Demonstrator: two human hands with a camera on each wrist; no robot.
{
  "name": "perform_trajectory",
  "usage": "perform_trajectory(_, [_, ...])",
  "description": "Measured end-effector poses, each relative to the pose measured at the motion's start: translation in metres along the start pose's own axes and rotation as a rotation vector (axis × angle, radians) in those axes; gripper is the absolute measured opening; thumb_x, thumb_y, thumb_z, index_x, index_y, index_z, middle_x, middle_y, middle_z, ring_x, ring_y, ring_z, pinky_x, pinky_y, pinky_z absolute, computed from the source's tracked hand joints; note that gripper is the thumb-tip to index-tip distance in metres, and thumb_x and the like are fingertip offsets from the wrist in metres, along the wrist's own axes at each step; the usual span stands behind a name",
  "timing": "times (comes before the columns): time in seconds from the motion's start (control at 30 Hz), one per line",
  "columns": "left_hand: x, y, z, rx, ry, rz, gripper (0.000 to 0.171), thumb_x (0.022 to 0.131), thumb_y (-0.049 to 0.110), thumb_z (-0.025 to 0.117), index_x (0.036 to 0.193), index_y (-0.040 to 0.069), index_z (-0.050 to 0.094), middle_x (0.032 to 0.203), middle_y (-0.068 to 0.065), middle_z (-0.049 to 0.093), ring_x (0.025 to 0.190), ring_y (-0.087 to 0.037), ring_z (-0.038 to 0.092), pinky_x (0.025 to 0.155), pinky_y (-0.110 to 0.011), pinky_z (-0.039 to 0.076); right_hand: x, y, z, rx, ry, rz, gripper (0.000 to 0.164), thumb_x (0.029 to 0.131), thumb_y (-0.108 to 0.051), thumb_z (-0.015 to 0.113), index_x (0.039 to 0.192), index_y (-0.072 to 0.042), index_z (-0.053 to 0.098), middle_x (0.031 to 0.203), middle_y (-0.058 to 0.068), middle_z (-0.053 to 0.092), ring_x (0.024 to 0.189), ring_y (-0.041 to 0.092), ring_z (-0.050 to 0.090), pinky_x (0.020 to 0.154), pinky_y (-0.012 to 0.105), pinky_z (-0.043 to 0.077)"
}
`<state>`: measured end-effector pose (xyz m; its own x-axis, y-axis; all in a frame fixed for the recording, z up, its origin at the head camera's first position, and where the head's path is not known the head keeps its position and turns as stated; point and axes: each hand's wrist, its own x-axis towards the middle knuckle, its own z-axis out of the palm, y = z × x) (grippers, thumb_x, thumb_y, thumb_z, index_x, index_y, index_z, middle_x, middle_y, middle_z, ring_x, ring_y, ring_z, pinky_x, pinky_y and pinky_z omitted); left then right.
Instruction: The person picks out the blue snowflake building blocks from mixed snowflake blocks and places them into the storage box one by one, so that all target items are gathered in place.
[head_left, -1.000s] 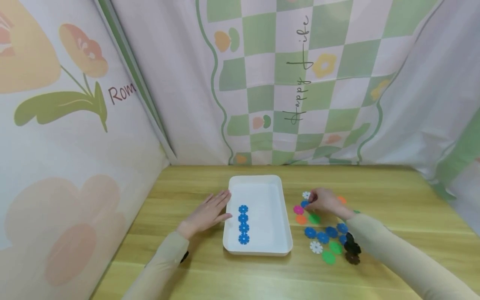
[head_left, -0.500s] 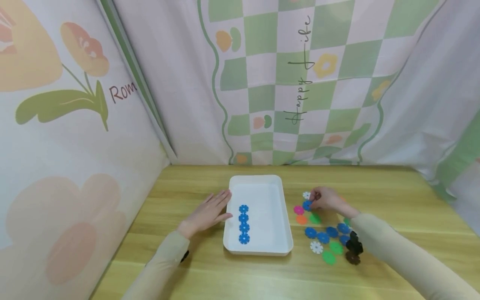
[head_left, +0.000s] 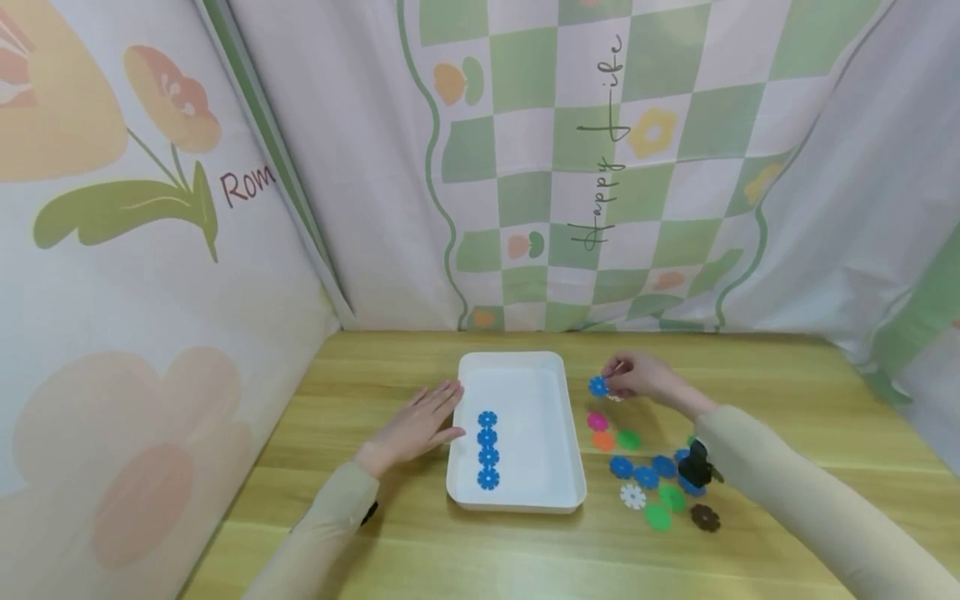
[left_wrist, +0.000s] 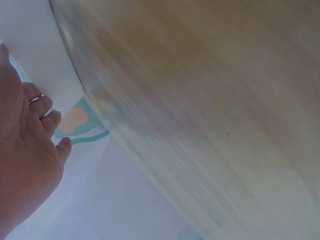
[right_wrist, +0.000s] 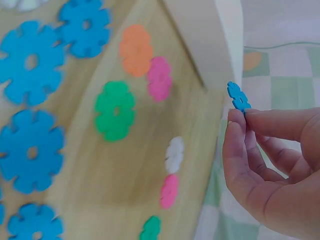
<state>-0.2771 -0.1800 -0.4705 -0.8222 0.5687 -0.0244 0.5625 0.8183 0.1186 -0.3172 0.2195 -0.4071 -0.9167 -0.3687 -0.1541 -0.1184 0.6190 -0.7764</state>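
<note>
My right hand (head_left: 645,379) pinches a blue snowflake disc (head_left: 597,386) between thumb and fingertips, lifted off the table to the right of the tray. The right wrist view shows the same blue disc (right_wrist: 238,97) edge-on at the fingertips. My left hand (head_left: 416,425) rests with straight fingers against the left rim of the white tray (head_left: 536,433); in the left wrist view the left hand (left_wrist: 32,120) shows at the left edge. Inside the tray, several blue discs (head_left: 488,456) form a straight column along the left side.
Loose discs lie right of the tray: pink (head_left: 597,422), orange (head_left: 603,441), green (head_left: 628,439), several blue (head_left: 647,477), white (head_left: 633,497) and dark brown (head_left: 705,517). A patterned curtain (head_left: 525,142) hangs behind the wooden table (head_left: 390,550).
My right hand has picked up the blue disc from among the loose ones and moved it up and slightly left, toward the tray. The left hand has stayed at the tray's rim.
</note>
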Motion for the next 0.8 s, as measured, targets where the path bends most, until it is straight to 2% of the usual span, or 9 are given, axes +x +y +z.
perform_trajectory(0.2, [0.000, -0.002, 0.002, 0.001, -0.011, -0.003, 0.075, 0.103, 0.054, 0.038, 0.159, 0.009, 0.018, 0.167, -0.008, 0.016, 0.155, -0.026, 0.019, 0.127, -0.049, 0.019, 0.014, -0.022, 0.009, 0.015, -0.006, -0.010, 0.022, 0.094, -0.007, 0.061, 0.107, 0.010, 0.060, 0.089, 0.016, 0.068, 0.075, 0.015, 0.064, 0.064, 0.025, 0.055])
perform_trajectory(0.43, [0.000, -0.004, 0.003, 0.003, -0.010, -0.007, 0.075, 0.103, 0.055, 0.038, 0.159, 0.009, 0.017, 0.167, -0.007, 0.016, 0.155, -0.026, 0.019, 0.127, -0.048, 0.019, 0.037, -0.040, 0.029, 0.075, -0.010, -0.002, 0.019, 0.092, -0.002, 0.061, 0.105, 0.012, 0.062, 0.090, 0.015, 0.067, 0.077, 0.015, 0.066, 0.073, 0.027, 0.060])
perform_trajectory(0.7, [0.000, -0.002, 0.002, 0.007, -0.002, -0.002, 0.074, 0.103, 0.054, 0.039, 0.159, 0.009, 0.019, 0.167, -0.008, 0.017, 0.155, -0.026, 0.020, 0.127, -0.048, 0.019, 0.061, -0.055, 0.062, 0.037, -0.046, 0.036, 0.014, 0.092, -0.001, 0.063, 0.102, 0.009, 0.063, 0.090, 0.015, 0.069, 0.075, 0.014, 0.067, 0.073, 0.026, 0.061])
perform_trajectory(0.8, [0.000, -0.001, 0.001, 0.001, -0.003, -0.012, 0.075, 0.103, 0.055, 0.039, 0.159, 0.009, 0.019, 0.167, -0.008, 0.017, 0.155, -0.026, 0.020, 0.127, -0.048, 0.018, 0.066, -0.061, 0.075, 0.004, -0.057, 0.035, 0.013, 0.093, -0.003, 0.063, 0.101, 0.007, 0.064, 0.093, 0.016, 0.070, 0.076, 0.015, 0.067, 0.075, 0.029, 0.061])
